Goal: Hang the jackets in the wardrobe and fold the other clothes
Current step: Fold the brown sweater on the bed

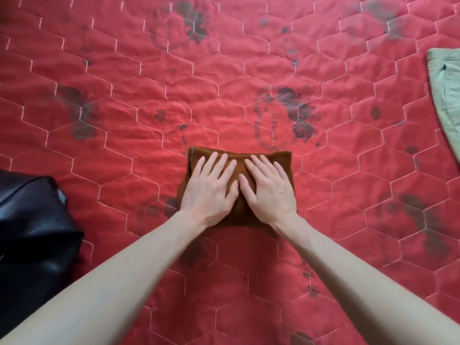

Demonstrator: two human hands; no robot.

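The brown cloth (239, 185) is folded small and lies in the middle of the red bed (249, 70). The left hand (209, 190) and right hand (270, 189) press it flat, fingers straight, grasping nothing. Left of the cloth, a black jacket (32, 232) likely needs hanging. Far right, green clothes (445, 95) likely need folding.

Two bare forearms, sleeveless to the frame's edge; left hand (210, 190) and right hand (270, 189) ringless, nails short.
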